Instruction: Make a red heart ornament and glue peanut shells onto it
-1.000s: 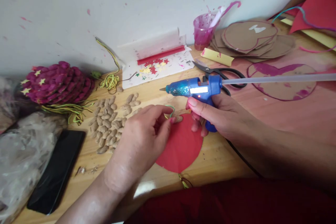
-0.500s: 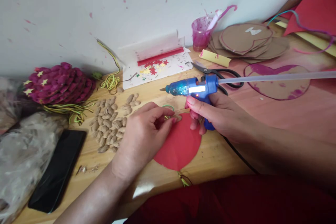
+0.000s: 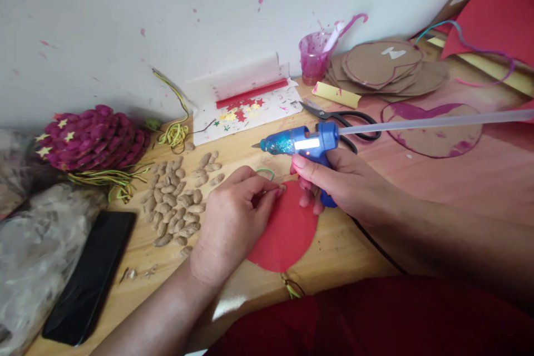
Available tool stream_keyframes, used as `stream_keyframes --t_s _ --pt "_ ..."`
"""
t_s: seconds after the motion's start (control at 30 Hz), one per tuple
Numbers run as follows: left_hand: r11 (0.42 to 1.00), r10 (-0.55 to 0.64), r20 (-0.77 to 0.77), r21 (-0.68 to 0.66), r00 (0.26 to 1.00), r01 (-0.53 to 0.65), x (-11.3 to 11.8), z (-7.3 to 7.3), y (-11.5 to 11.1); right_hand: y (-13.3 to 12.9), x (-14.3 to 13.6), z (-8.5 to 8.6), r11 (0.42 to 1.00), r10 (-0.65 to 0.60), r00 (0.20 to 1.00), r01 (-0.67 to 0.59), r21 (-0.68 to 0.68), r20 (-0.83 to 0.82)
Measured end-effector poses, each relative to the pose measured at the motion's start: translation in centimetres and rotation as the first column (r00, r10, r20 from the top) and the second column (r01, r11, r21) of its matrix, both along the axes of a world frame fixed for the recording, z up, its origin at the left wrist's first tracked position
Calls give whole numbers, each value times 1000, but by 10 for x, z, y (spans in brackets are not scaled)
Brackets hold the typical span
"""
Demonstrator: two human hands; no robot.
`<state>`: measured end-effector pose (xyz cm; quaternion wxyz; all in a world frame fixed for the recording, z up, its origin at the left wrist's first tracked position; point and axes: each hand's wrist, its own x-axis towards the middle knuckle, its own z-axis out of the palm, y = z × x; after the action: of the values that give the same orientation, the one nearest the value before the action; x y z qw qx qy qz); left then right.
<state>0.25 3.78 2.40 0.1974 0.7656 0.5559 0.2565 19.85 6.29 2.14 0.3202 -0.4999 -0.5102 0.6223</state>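
Note:
My right hand [image 3: 334, 178] is wrapped round the handle of a blue hot glue gun [image 3: 300, 142]. Its nozzle points left over the table, and a long translucent glue stick [image 3: 434, 121] sticks out of its back. My left hand [image 3: 240, 211] is closed, its thumb and fingertips pinching a peanut [image 3: 283, 188] against the upper edge of a red disc [image 3: 287, 233]. The fingers hide most of that peanut. A green cord loop [image 3: 267, 171] shows above the disc, and a yellow-green tassel [image 3: 292, 287] hangs from its lower edge.
Unshelled peanuts [image 3: 169, 200] lie left of my left hand. Beyond are scissors [image 3: 346, 122], a sheet with star sequins [image 3: 240, 114], a pink-stained cup [image 3: 312, 58] and cardboard pieces [image 3: 384, 61]. At left are a magenta peanut-covered ornament [image 3: 95, 139], a phone [image 3: 92, 278] and plastic bag [image 3: 45, 245].
The left fingertips have closed tighter over the peanut at the disc's edge, covering more of it. The glue gun stays raised in my right hand; the view has shifted slightly.

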Motion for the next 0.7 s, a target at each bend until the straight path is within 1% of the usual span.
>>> stream_keyframes --t_s 0.23,0.4,0.53,0.7 --pt "1000 -18 61 -13 998 19 2 -2 0 0 0 -2 1000 4 1000 -4 -11 19" --pt "1000 -16 61 -25 998 18 1 -4 0 1 -1 0 999 -4 1000 4 -34 12" --pt "999 -21 63 -28 998 23 2 -6 1 1 -2 2 1000 -8 1000 9 -26 30" --pt "1000 -25 29 -13 999 25 3 -5 1 2 -2 1 998 -46 998 48 -43 44"
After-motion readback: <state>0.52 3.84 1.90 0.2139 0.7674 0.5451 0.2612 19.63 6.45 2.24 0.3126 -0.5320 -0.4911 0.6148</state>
